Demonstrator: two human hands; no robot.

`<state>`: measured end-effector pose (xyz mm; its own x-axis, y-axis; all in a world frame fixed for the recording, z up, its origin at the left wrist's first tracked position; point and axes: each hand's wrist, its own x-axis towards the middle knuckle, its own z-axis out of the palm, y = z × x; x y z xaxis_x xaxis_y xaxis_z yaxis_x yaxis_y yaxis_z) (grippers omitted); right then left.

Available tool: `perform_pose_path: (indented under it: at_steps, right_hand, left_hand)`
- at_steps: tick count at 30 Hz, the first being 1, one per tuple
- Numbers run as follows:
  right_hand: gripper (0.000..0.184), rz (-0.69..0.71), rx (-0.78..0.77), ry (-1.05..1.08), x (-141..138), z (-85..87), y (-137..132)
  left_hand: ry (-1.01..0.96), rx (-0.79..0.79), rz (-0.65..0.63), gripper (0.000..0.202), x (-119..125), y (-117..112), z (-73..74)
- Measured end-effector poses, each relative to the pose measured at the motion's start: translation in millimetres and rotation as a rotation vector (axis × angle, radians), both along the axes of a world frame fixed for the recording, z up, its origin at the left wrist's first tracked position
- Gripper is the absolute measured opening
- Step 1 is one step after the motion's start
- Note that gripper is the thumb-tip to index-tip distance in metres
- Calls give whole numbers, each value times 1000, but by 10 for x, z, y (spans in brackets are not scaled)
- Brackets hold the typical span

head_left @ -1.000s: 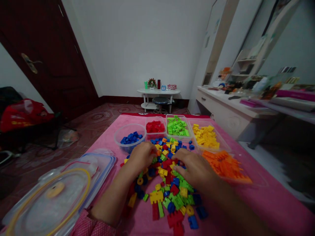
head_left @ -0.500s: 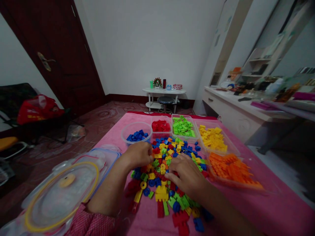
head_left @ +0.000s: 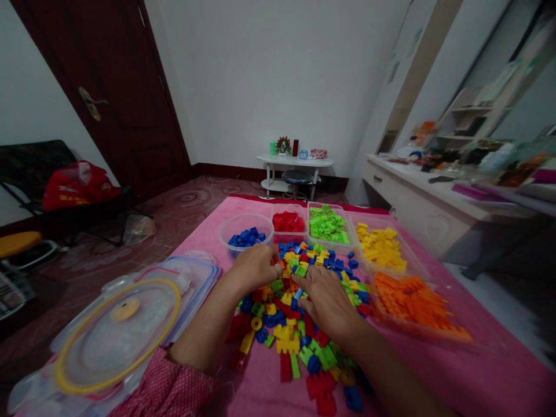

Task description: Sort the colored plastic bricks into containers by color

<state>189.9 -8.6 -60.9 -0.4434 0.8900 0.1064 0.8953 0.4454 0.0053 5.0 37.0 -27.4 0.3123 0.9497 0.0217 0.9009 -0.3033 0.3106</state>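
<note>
A mixed pile of toy building bricks point(head_left: 286, 333) in red, blue, yellow, green and orange lies between my hands. My left hand point(head_left: 255, 267) is over its left side, fingers curled down and pressed together; what they hold, if anything, is hidden. On the right of the pile rests my right hand point(head_left: 328, 298), fingers stretched apart over the bricks, with a green brick point(head_left: 300, 270) by its fingertips. Just beyond my left hand stands a round clear tub point(head_left: 223, 236) with blue bricks point(head_left: 247, 237) in it.
Clear boxes hold red bricks point(head_left: 289, 222), green bricks point(head_left: 329, 225), yellow bricks point(head_left: 382, 248) and orange bricks point(head_left: 417, 301) along the back and right. Stacked clear lids point(head_left: 117, 330) lie at the left on the pink cloth point(head_left: 260, 394). A white desk point(head_left: 408, 200) stands to the right.
My right hand's fingers have spread forward over the pile, and some bricks in the middle have shifted. My left hand stays curled near the same spot. The whole view has swung slightly.
</note>
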Motion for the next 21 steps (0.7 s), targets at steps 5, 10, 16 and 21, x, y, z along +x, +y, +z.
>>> perform_pose_path:
  at_steps: [5, 10, 16, 21]
  right_hand:
    - [36, 7, -10, 16, 20, -46, 22]
    - [29, -35, -47, 31, 38, 18, 6]
    - [13, -57, -72, 103, 103, 103, -4]
    - [33, -82, -84, 583, 121, 178, 8]
  left_hand:
    - [2, 5, 1, 25, 24, -4, -3]
    - [-8, -12, -4, 26, 11, -21, 24]
    - [-145, -17, 7, 23, 5, 0, 39]
    - [-569, -247, -163, 23, 87, 1, 6]
